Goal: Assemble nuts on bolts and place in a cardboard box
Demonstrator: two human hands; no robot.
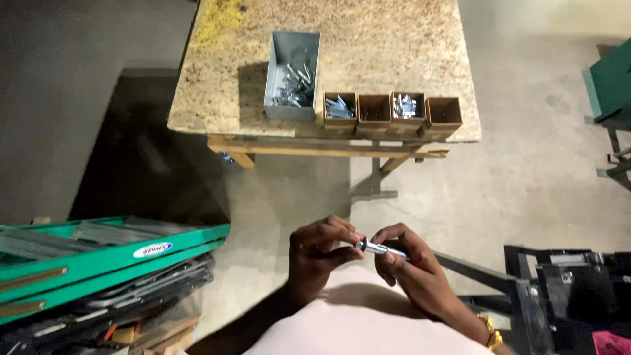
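Closest to you: your left hand [320,253] and right hand [411,269] meet just above your lap, both pinched on one small silver metal bolt w/ a dark end [380,248]. Left fingertips grip the dark end, right fingers wrap the shank, so the bolt lies roughly level btwn them, likely so one hand steadies it while the other works the tip. Neither hand is spread wide; both are closed narrow on the bolt.

At your left, low down, a green fibreglass ladder [112,253] lies on its side over a pile of tools. At your right, a black metal frame [559,283].

Farther out, across bare concrete floor, stands the speckled stone-top table [368,39] on a wooden base. Near its front edge: an oblong grey metal bin [292,79] holding loose silver hardware, and just beside it a row of four small brown square boxes [392,113], touching side by side, prob. to keep parts sorted. Two show silver pieces; the other two look empty or too dark to tell.
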